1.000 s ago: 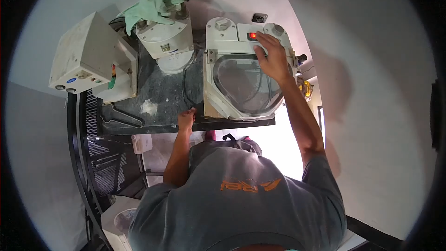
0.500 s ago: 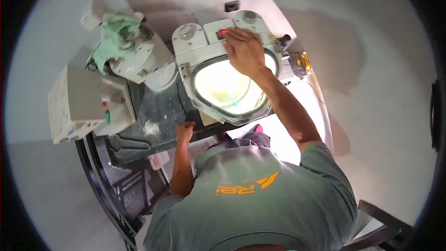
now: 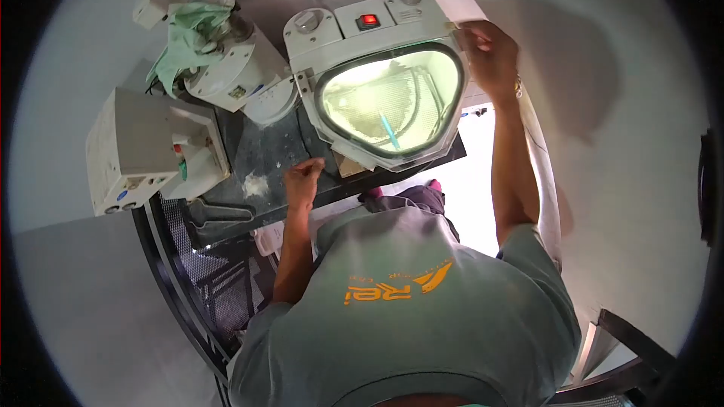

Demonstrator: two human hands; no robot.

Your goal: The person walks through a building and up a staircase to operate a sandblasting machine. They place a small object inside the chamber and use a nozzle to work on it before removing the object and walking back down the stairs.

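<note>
Cream plastic meets your right hand (image 3: 490, 56), which grips the upper right corner of the cabinet (image 3: 381, 90), fingers curled over the rim beside the lit window (image 3: 392, 102). Your left hand (image 3: 303, 181) is loosely curled, holding nothing that shows, its knuckles resting at the near edge of the dark bench (image 3: 264, 158), just beside the cabinet's lower left corner. Between your hands the window glows pale green, and a thin teal stick (image 3: 389, 130) stands tilted inside it. Above the window, level with your right hand, a red switch (image 3: 369, 20) glows between two round knobs (image 3: 308, 21). Beyond your left hand sits a round white machine (image 3: 234, 75) with a green cloth (image 3: 185, 41) draped over it. Farther to the left of that hand stands a boxy white unit (image 3: 143, 151). A patch of white powder (image 3: 255, 185) lies on the bench just beside your left hand.
</note>
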